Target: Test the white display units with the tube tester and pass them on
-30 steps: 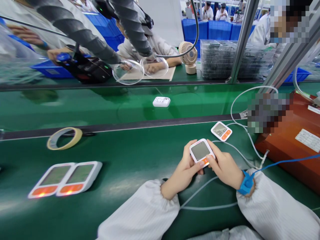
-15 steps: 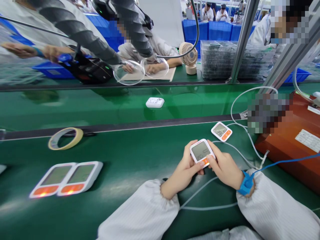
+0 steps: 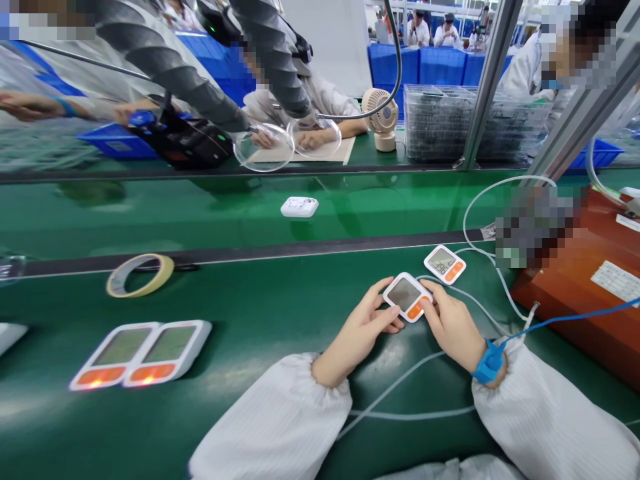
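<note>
A white device with a grey screen and orange buttons is held between both hands. My left hand grips its left side, thumb near the lower left of the screen. On the right side, my right hand holds it with the thumb on the orange buttons; a blue strap circles that wrist. Just behind lies a similar device showing digits. Two larger-looking devices sit side by side at the left, their orange parts glowing.
A tape roll lies behind the left pair. A white device sits on the green belt. An orange-brown box with cables stands at right. Beyond are a small fan, plastic trays and other people.
The held device has tilted and its screen digits no longer show. My left hand's fingers have shifted on it. The white device on the belt has moved left.
</note>
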Demonstrator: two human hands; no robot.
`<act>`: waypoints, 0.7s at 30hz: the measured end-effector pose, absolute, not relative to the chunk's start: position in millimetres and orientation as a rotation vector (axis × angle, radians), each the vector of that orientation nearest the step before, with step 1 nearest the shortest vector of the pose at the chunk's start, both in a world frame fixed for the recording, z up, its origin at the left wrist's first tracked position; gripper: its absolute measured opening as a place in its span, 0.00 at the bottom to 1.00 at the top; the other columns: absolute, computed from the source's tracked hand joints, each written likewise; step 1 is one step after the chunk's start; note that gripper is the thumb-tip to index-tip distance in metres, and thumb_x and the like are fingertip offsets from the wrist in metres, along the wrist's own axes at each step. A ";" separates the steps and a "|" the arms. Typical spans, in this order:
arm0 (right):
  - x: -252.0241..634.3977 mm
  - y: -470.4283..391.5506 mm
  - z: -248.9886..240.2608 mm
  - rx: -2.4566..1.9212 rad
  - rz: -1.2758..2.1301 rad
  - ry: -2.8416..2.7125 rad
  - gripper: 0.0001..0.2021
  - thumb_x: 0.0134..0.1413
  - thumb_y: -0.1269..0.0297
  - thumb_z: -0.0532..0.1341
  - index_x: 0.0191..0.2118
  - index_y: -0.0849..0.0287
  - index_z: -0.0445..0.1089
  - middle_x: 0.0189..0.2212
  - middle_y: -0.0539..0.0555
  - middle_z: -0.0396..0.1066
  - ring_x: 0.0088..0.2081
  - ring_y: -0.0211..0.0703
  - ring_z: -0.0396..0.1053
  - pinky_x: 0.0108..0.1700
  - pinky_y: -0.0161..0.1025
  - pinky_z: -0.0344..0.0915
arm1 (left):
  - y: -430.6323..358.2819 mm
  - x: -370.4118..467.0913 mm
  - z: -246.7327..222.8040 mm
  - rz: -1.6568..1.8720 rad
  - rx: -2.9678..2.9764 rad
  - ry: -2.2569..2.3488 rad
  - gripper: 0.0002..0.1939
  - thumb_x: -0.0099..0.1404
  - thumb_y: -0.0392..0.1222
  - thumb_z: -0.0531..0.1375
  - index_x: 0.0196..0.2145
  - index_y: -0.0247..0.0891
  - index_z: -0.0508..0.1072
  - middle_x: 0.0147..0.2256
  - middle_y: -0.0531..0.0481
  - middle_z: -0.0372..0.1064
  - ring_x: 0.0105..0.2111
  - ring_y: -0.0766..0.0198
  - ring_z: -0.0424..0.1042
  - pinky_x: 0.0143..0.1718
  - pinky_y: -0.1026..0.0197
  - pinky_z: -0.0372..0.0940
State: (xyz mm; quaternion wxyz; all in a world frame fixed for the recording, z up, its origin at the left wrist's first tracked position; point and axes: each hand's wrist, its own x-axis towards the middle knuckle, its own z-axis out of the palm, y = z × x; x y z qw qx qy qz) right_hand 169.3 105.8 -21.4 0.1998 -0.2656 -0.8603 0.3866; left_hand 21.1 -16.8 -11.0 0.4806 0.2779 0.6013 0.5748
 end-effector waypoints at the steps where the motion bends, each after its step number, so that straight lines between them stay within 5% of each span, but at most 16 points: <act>1: 167.9 107.5 -24.0 -0.741 1.066 -2.393 0.18 0.67 0.66 0.50 0.59 0.59 0.62 0.38 0.55 0.76 0.36 0.46 0.75 0.41 0.40 0.69 | -16.2 19.0 -11.9 1.432 0.668 1.508 0.34 0.62 0.51 0.64 0.62 0.42 0.58 0.53 0.40 0.68 0.38 0.60 0.75 0.40 0.57 0.69; 6: 168.6 107.0 -24.7 -0.702 0.941 -2.401 0.16 0.62 0.70 0.55 0.55 0.60 0.65 0.44 0.57 0.74 0.35 0.43 0.72 0.43 0.42 0.68 | -13.3 2.2 -13.5 1.536 0.664 1.782 0.34 0.59 0.54 0.63 0.60 0.43 0.62 0.66 0.39 0.54 0.47 0.55 0.74 0.49 0.51 0.69; 9: 173.9 97.6 -18.9 -0.364 0.947 -2.618 0.08 0.62 0.65 0.62 0.46 0.58 0.71 0.40 0.54 0.74 0.39 0.44 0.72 0.44 0.40 0.67 | -21.6 -15.0 -9.0 1.485 0.786 1.967 0.32 0.61 0.57 0.61 0.58 0.40 0.64 0.60 0.38 0.64 0.50 0.51 0.73 0.52 0.48 0.67; 13: 175.8 79.7 -19.6 0.206 0.871 -2.914 0.18 0.54 0.51 0.70 0.44 0.57 0.73 0.46 0.55 0.73 0.46 0.49 0.69 0.47 0.43 0.66 | -61.2 -47.5 -3.0 1.313 1.050 2.487 0.26 0.64 0.58 0.56 0.51 0.39 0.71 0.54 0.38 0.70 0.55 0.46 0.69 0.58 0.44 0.63; 17: 172.9 67.1 -26.6 0.212 0.779 -2.992 0.07 0.61 0.62 0.66 0.36 0.59 0.73 0.39 0.54 0.73 0.42 0.45 0.68 0.45 0.40 0.66 | -123.2 -82.3 -3.7 0.850 1.039 3.172 0.32 0.64 0.59 0.52 0.57 0.32 0.67 0.64 0.29 0.56 0.65 0.32 0.53 0.62 0.31 0.50; 21: 174.5 66.6 -28.9 0.007 0.886 -2.872 0.02 0.63 0.72 0.61 0.40 0.60 0.71 0.36 0.54 0.73 0.40 0.44 0.70 0.44 0.39 0.68 | -168.7 -90.6 -9.1 0.359 0.505 3.239 0.34 0.65 0.61 0.52 0.64 0.45 0.56 0.66 0.36 0.51 0.65 0.24 0.47 0.55 0.23 0.51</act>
